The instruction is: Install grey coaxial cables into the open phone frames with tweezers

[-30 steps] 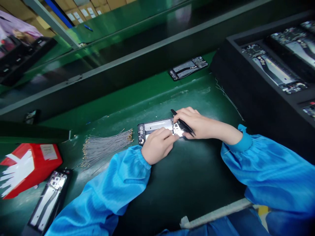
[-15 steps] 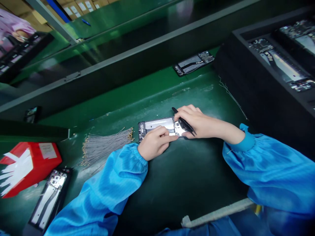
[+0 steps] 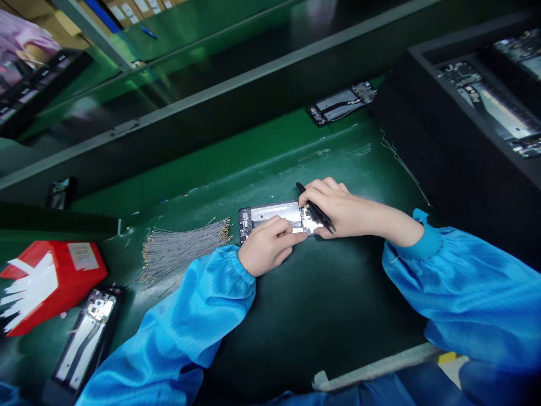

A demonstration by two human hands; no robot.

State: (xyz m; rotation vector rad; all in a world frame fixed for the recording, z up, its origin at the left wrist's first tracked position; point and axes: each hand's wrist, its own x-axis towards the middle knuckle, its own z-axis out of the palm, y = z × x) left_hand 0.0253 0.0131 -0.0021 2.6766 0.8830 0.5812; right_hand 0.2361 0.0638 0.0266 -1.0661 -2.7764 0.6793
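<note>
An opened phone frame (image 3: 274, 212) with a silvery inner plate lies on the green mat in front of me. My left hand (image 3: 270, 245) rests over its lower edge, fingers bent and closed, the index fingertip pressing near the circuit board end. At the right end, my right hand (image 3: 332, 208) holds black tweezers (image 3: 319, 211) against the palm, while its thumb and fingertips touch the frame's edges. Left of the frame lies a bundle of thin grey cables (image 3: 186, 251) with gold-coloured ends.
A red box (image 3: 87, 268) with white strips and another opened phone (image 3: 87, 338) are at the left. One more phone (image 3: 341, 104) lies at the back. A black tray (image 3: 456, 146) holding phone frames stands right. Behind a ledge, a person in pink (image 3: 25, 36) is partly visible.
The view has shifted slightly, so the background phone and black tray appear a little further right. Both hands keep nearly the same pose on the phone frame.
</note>
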